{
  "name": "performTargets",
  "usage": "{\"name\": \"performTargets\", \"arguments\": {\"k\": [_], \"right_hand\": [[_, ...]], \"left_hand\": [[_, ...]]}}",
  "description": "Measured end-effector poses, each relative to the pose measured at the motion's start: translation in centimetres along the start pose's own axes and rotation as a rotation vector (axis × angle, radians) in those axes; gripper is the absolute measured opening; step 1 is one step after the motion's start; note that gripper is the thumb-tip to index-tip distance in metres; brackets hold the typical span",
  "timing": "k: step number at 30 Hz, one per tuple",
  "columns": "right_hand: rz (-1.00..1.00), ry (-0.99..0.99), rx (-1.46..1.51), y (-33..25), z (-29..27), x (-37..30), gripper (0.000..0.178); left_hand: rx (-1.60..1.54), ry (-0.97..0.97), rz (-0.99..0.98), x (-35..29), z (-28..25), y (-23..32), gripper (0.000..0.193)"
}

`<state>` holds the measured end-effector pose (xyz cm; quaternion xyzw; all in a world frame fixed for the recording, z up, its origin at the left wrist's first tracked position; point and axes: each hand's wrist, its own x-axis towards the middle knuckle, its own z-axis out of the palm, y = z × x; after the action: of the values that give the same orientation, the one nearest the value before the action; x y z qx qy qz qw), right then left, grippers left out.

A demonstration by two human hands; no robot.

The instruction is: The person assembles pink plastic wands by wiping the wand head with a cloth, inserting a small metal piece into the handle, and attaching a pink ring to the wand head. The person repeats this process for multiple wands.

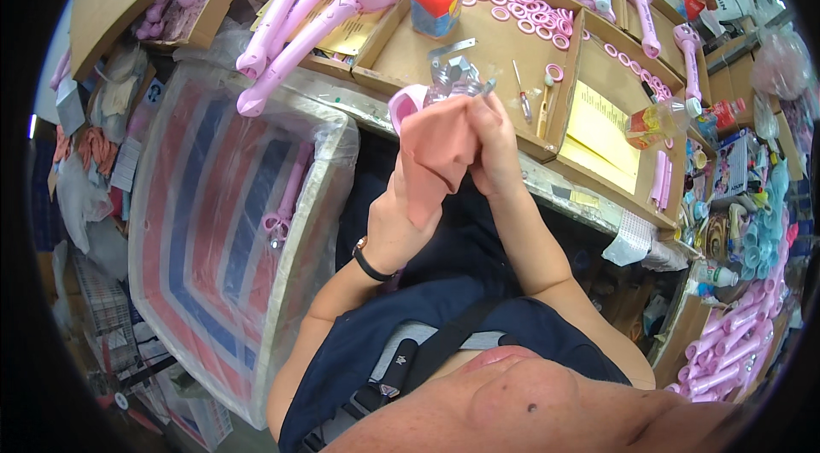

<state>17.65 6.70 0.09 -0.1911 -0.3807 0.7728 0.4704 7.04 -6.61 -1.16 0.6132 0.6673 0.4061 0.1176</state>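
Cloth (pixel 437 144) over left hand (pixel 400 229), hidden fingers' grip unclear; right fingers (pixel 485 116) pinched on cloth's edge

The person wears a navy top (pixel 342 350), which leaves the arms uncovered. Near the neck there is a light grey piece (pixel 410 335) of fabric. A wide black strap (pixel 465 327) crosses the chest slantwise, with a black clip (pixel 399 365) that has a small white marking, and a dark buckle (pixel 367 399). The left hand (pixel 403 227) has at its wrist a thin black band (pixel 372 265) with a copper-coloured part; the right hand (pixel 497 150) is bare
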Motion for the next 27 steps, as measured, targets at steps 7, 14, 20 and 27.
{"name": "performTargets", "arguments": {"k": [7, 14, 20, 27], "right_hand": [[-0.144, 0.181, -0.188, 0.8, 2.4, -1.9, 0.064], [-0.140, -0.004, -0.065, 0.0, 0.4, -1.2, 0.074], [0.037, -0.440, 0.168, -0.9, -0.9, 0.1, 0.111], [-0.027, -0.206, -0.049, -2.6, -1.5, 0.3, 0.101]], "left_hand": [[-0.508, -0.010, -0.179, 2.4, -0.7, -0.3, 0.092], [-0.292, -0.046, -0.134, 2.1, -0.8, 1.2, 0.098], [-0.786, -0.420, -0.187, 1.3, -1.5, -0.2, 0.091], [-0.702, -0.193, -0.073, 2.3, -0.4, 0.1, 0.081]]}}
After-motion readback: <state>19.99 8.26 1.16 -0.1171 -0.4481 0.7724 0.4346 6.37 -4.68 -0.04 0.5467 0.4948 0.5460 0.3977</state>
